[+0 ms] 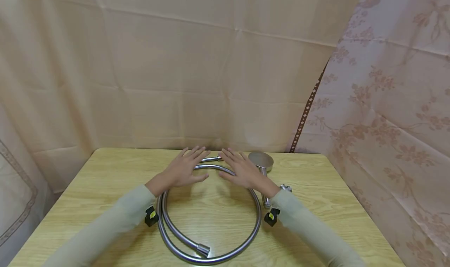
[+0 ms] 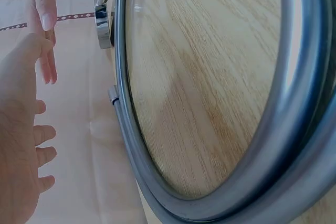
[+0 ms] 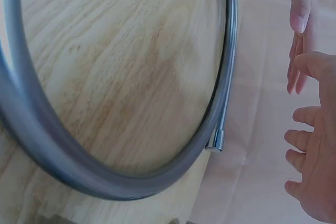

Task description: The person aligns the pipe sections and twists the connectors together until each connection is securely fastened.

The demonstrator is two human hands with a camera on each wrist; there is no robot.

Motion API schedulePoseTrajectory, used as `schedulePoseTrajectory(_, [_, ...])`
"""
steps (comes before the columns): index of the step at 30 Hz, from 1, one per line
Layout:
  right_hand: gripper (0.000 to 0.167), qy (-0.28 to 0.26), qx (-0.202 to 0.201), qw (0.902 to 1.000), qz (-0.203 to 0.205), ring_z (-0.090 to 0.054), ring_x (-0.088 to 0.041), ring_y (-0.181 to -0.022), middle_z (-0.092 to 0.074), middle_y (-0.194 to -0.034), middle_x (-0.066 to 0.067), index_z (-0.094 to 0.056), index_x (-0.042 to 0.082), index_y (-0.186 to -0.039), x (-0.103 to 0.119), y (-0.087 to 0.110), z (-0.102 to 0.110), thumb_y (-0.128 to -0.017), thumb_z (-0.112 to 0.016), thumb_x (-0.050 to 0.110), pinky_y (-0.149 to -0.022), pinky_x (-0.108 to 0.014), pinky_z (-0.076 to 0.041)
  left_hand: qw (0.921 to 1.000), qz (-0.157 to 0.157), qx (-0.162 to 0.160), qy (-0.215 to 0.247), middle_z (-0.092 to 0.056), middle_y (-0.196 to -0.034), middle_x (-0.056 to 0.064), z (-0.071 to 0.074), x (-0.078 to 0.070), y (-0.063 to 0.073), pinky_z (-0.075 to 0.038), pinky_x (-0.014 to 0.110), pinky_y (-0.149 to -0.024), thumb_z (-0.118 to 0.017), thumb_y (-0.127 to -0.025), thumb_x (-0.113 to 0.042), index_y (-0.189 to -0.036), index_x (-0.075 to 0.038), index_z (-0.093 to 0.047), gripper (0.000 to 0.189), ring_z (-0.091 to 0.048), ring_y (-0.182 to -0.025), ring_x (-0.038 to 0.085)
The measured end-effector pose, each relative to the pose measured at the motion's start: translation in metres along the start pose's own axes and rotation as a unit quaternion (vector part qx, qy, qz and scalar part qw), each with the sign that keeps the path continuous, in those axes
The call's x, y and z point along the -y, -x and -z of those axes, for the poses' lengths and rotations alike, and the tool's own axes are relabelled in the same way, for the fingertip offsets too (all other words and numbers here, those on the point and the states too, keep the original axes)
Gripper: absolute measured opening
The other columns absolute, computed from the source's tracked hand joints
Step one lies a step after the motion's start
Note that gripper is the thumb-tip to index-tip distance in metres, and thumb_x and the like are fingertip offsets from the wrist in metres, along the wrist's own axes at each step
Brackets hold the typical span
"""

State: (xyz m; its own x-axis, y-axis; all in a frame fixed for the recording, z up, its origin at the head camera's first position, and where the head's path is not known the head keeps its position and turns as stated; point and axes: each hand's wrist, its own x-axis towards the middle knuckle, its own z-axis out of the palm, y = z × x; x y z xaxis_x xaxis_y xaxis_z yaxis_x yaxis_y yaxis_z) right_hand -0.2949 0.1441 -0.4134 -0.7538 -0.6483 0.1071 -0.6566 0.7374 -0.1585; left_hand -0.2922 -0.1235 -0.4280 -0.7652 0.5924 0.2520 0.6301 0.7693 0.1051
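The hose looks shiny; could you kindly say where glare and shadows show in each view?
Head view: soft shadows on the table, small glints on the hose; left wrist view: a broad pale streak along the near hose, a soft dark patch on the table; right wrist view: a similar patch, pale sheen on the hose, far left.

Head view forward-down from above; wrist views close, hose [image 2: 303,51] in both.

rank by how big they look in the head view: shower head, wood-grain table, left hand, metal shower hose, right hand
1. Wood-grain table
2. Metal shower hose, by its coil
3. Left hand and right hand: look alike, so unranked
4. Shower head, partly hidden
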Motion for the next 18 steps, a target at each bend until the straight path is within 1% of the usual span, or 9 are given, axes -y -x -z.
schedulePoseTrajectory(4, [0.073, -0.011, -0.009, 0.9999, 0.0, -0.021, -0.031, -0.157, -0.024, -0.168, -0.008, -0.026, 0.013, -0.162, -0.001, -0.002, 0.002, -0.104, -0.05, 0.051, -0.125, -0.059, -0.018, 0.9999, 0.0, -0.008, 0.006, -0.033, -0.165, 0.014, 0.001, 0.002, 0.0, -0.024, 0.061, -0.122, -0.055, -0.097, -0.06, -0.16, -0.016, -0.032, 0.08, -0.03, -0.153, 0.034])
schedulePoseTrajectory(9, [0.071, -0.03, -0.022, 0.9993, -0.01, -0.028, -0.036, -0.154, -0.032, -0.166, -0.012, -0.034, 0.013, -0.159, -0.006, -0.003, 0.011, -0.103, -0.054, 0.051, -0.121, -0.059, -0.029, 0.9998, 0.002, -0.017, 0.013, -0.041, -0.16, 0.015, 0.003, 0.0, -0.004, -0.027, 0.061, -0.121, -0.058, -0.097, -0.057, -0.158, -0.014, -0.036, 0.078, -0.036, -0.15, 0.037])
schedulePoseTrajectory(12, [0.071, -0.039, -0.018, 0.9989, -0.018, -0.035, -0.039, -0.15, -0.035, -0.163, -0.014, -0.037, 0.011, -0.158, -0.009, -0.001, 0.021, -0.102, -0.056, 0.05, -0.117, -0.058, -0.036, 0.9997, 0.0, -0.021, 0.015, -0.047, -0.156, 0.017, 0.004, -0.001, -0.009, -0.029, 0.061, -0.12, -0.061, -0.097, -0.053, -0.157, -0.011, -0.038, 0.077, -0.04, -0.147, 0.038])
schedulePoseTrajectory(14, [0.07, -0.039, -0.012, 0.9988, -0.026, -0.043, -0.04, -0.145, -0.038, -0.162, -0.016, -0.037, 0.012, -0.158, -0.013, 0.001, 0.028, -0.102, -0.055, 0.05, -0.109, -0.057, -0.046, 0.9995, 0.0, -0.025, 0.019, -0.05, -0.154, 0.017, 0.004, -0.002, -0.013, -0.032, 0.061, -0.118, -0.063, -0.096, -0.051, -0.156, -0.009, -0.04, 0.076, -0.043, -0.145, 0.038])
schedulePoseTrajectory(17, [0.069, -0.04, -0.002, 0.998, -0.048, -0.053, -0.039, -0.136, -0.043, -0.159, -0.016, -0.037, 0.015, -0.158, -0.018, 0.004, 0.039, -0.102, -0.056, 0.051, -0.098, -0.054, -0.054, 0.9991, 0.004, -0.026, 0.033, -0.053, -0.15, 0.018, 0.002, -0.001, -0.021, -0.035, 0.061, -0.116, -0.065, -0.095, -0.051, -0.155, -0.007, -0.041, 0.078, -0.049, -0.14, 0.038])
schedulePoseTrajectory(18, [0.069, -0.04, 0.0, 0.9976, -0.057, -0.062, -0.037, -0.125, -0.046, -0.157, -0.016, -0.037, 0.016, -0.158, -0.02, 0.004, 0.042, -0.102, -0.055, 0.052, -0.09, -0.051, -0.058, 0.9988, 0.008, -0.025, 0.04, -0.053, -0.15, 0.018, 0.001, 0.0, -0.024, -0.036, 0.061, -0.115, -0.066, -0.094, -0.051, -0.155, -0.007, -0.041, 0.079, -0.051, -0.139, 0.038])
